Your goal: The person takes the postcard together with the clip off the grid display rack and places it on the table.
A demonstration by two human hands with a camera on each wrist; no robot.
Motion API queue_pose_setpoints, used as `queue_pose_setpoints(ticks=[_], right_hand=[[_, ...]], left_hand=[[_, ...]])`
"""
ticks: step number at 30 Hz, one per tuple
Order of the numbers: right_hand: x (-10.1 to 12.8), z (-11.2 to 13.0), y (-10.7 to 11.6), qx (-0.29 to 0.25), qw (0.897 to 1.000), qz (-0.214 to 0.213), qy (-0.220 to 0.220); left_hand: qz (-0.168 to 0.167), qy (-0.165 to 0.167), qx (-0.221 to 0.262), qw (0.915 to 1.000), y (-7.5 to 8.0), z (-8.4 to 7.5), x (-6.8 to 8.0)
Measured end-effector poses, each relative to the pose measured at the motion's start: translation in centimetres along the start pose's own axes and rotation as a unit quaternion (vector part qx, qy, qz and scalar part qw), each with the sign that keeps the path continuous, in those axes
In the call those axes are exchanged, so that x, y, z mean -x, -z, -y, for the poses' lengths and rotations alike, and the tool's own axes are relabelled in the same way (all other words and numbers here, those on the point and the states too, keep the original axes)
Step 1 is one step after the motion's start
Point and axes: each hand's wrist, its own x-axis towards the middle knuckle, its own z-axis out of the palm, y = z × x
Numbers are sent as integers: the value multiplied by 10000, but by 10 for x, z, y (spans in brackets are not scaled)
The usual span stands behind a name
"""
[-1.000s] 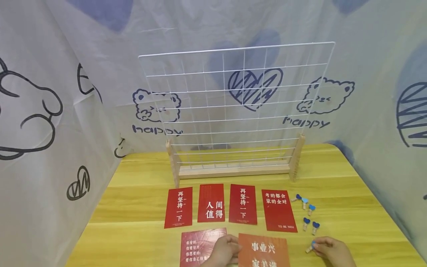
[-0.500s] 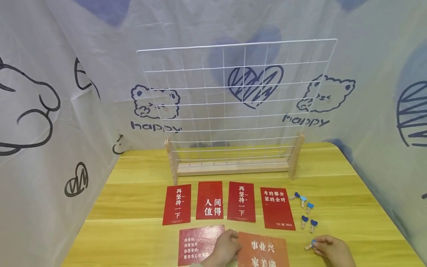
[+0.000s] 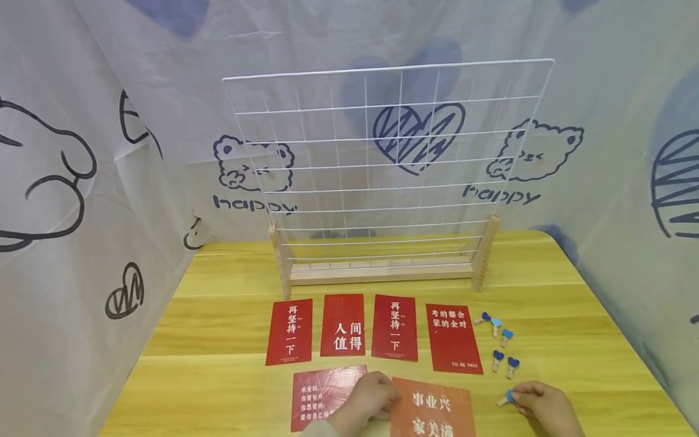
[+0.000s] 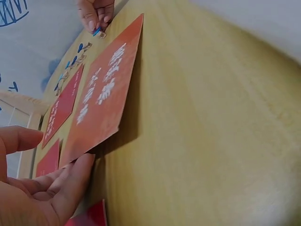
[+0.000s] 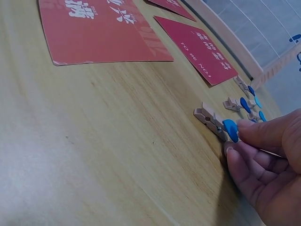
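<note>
- Right hand fingers pinch the clip by its blue end, flat on the bench — a shallow pinch could let it slip.
- Left hand fingers, loosely spread, lift the card edge — it could bend or slide away.

The table is pale yellow wood with a visible grain and a smooth, faintly shiny finish; the rack is bare light wood holding a thin white-coated wire grid. The cards look like glossy red paper that catches the light, and the orange card is the same stock. The clip is raw wood with a smooth blue heart, and the backdrop is soft matt printed cloth.
</note>
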Motion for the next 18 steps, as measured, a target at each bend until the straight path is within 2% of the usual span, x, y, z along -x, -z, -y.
queue_pose_setpoints(ticks=[5,9,13,18], right_hand=[[0,1,3,230,9997,83,52],[0,5,7,506,9985,122,157],[3,17,11,953,9946,21,421],[2,41,10,1598,9820,-174,992]], left_hand=[[-82,-90,-317,9994,4,-5,2],[-36,-181,-498,9986,9,-6,-2],[152,-283,-513,9982,15,-9,-9],[559,-572,-799,9936,30,-23,-17]])
